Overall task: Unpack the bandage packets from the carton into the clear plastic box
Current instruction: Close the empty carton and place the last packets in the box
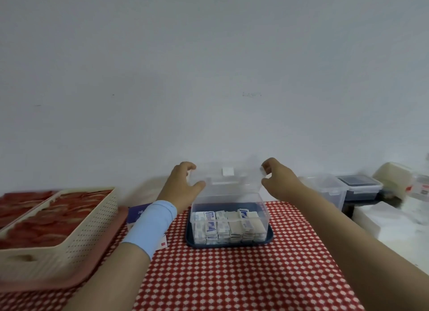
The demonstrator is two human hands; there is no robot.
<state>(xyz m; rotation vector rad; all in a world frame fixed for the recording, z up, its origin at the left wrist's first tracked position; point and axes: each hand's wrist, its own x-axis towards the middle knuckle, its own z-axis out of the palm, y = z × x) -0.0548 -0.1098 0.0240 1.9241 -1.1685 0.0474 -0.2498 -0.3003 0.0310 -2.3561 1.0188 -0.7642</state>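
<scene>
Box lid (228,179) gripped between left hand (182,186), right hand (279,182), packets (228,225) beneath

**Clear box packed, lid up**

The clear plastic box (228,206) is sitting upright on a dark blue tray (188,240), with its lid (224,178) standing raised at the back. White-and-blue bandage packets (227,226) are standing on edge in tight rows inside it. The purple carton (137,214) is lying just to its left, partly hidden.

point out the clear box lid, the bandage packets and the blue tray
clear box lid (241,179), head view, middle of its clear panel
bandage packets (228,225), head view, middle of the row
blue tray (232,245), head view, front rim
</scene>
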